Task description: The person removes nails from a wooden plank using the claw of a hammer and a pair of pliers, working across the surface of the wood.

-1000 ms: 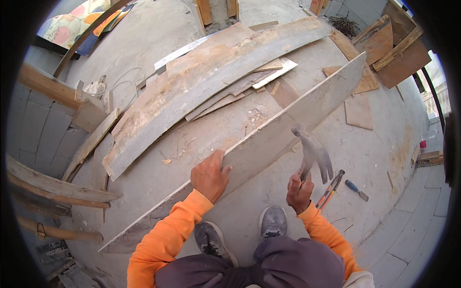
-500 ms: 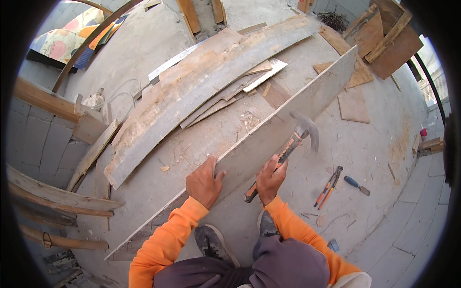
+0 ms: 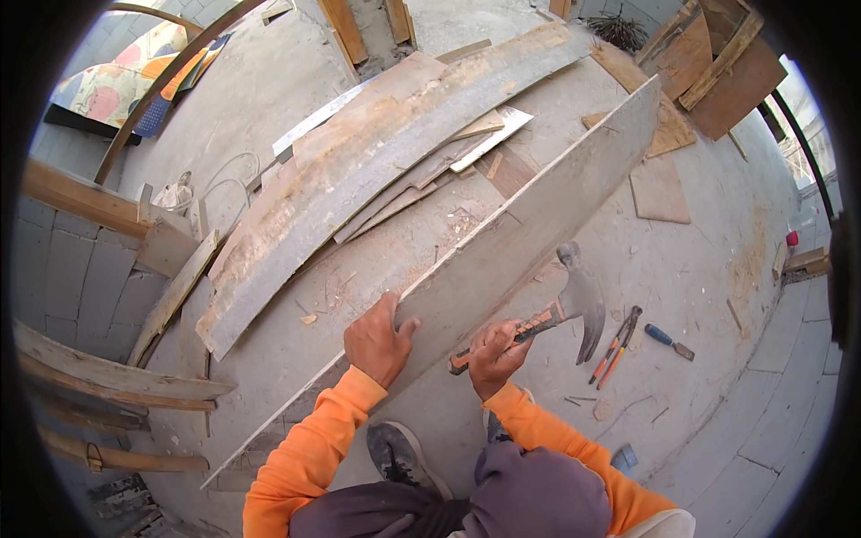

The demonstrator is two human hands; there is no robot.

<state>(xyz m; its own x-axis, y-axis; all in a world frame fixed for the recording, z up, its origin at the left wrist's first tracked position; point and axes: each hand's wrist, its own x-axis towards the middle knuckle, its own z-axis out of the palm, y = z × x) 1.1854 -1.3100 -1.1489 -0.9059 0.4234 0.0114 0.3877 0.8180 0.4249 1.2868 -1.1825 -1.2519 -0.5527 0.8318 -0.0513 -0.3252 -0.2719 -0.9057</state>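
Head view, hands and held things
Left hand point(image 3: 378, 339): laid on the upper edge of the long grey board point(image 3: 502, 255), fingers curled over that edge, thumb on the near face; grips nothing else.
Right hand point(image 3: 495, 352): fingers wrapped tight round the orange-and-black handle of the claw hammer point(image 3: 563, 309), just right of the left hand and against the board's near face.
Claw hammer: handle slanting up to the right, steel head beside the board's lower edge, claw pointing down toward the floor.
Long grey board: stood on edge, running from the near left, beside the dark shoe point(image 3: 402, 459), up to the far right; middle stretch between the two hands.

Head view, surroundings
Sleeves: orange, both forearms entering from the lower edge.
Pliers point(image 3: 615, 344): red-handled, on the concrete floor point(image 3: 708, 269) just right of the hammer head.
Blue-handled tool point(image 3: 668, 341): on the floor right of the pliers, slightly apart from them.
Curved wide plank point(image 3: 359, 170): flat on the floor beyond the board, stretching from left to far right, with thinner offcuts beside it.
Timber beams point(image 3: 99, 381): stacked at the left edge.
Brown panels point(image 3: 717, 76): leaning at the far right.
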